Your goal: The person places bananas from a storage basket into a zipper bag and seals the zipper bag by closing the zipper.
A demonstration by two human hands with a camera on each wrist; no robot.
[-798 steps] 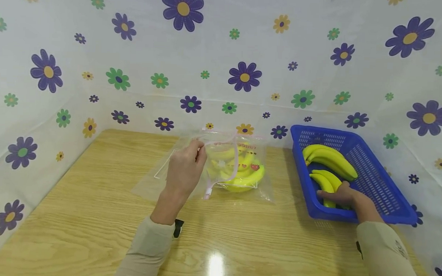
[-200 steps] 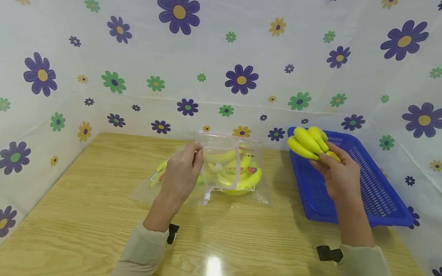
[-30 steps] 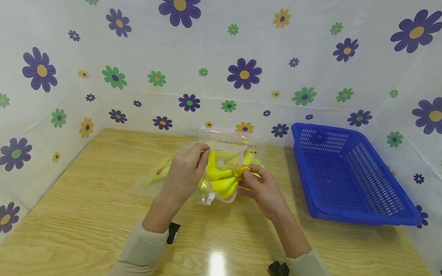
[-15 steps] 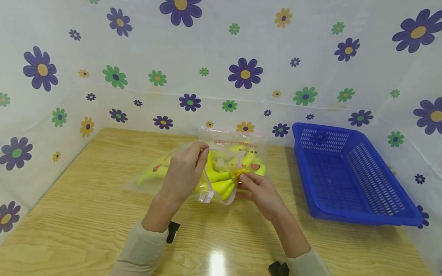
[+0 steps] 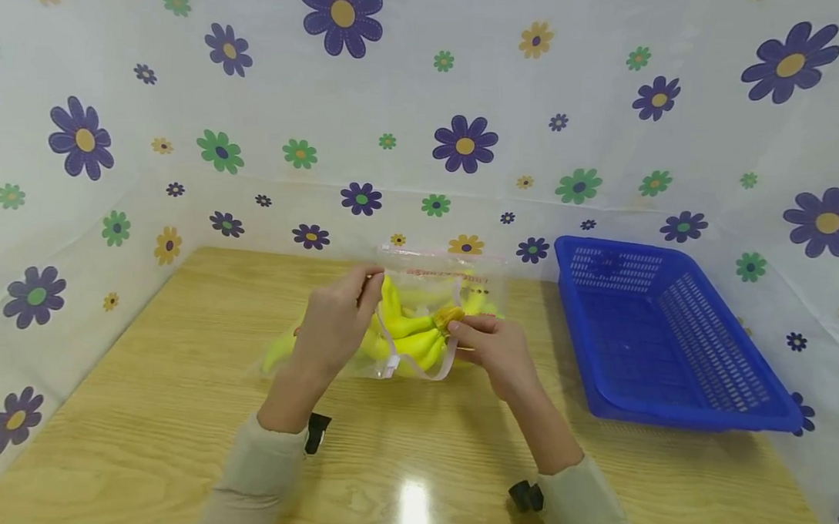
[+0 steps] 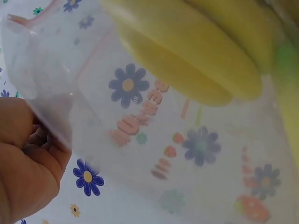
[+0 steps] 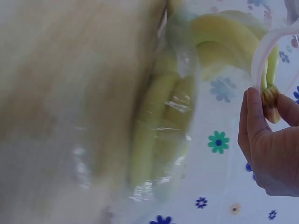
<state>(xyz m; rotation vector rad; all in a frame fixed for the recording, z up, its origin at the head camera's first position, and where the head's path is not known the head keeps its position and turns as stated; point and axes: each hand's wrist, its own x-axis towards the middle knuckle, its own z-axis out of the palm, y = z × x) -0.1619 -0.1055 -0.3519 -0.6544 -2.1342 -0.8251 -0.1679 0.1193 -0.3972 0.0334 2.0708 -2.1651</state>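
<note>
A clear zip-top bag [image 5: 417, 316] with pink lettering is held open at the middle of the wooden surface [image 5: 144, 406], its mouth turned towards the person. The near edge of the mouth is pinched between thumb and curled fingers of the left hand [image 5: 334, 324], at about 9 o'clock from the opening. A bunch of yellow bananas [image 5: 406, 339] is gripped by its brown stem end in the curled fingers of the right hand [image 5: 489, 349], at about 3 o'clock from the mouth; the bunch lies partly inside the bag, with the stem at the pink zip strip. More bananas show through the plastic further in, at about 12 o'clock. A blue plastic basket [image 5: 666, 340] stands well apart at 3 o'clock, with nothing seen in it. As a judgement, the bunch could catch on the zip strip or jam against the fruit already inside, since the bag looks crowded; a hard push could slide the whole bag across the smooth surface or pull the thin edge out of the left pinch, letting the mouth collapse.
</note>
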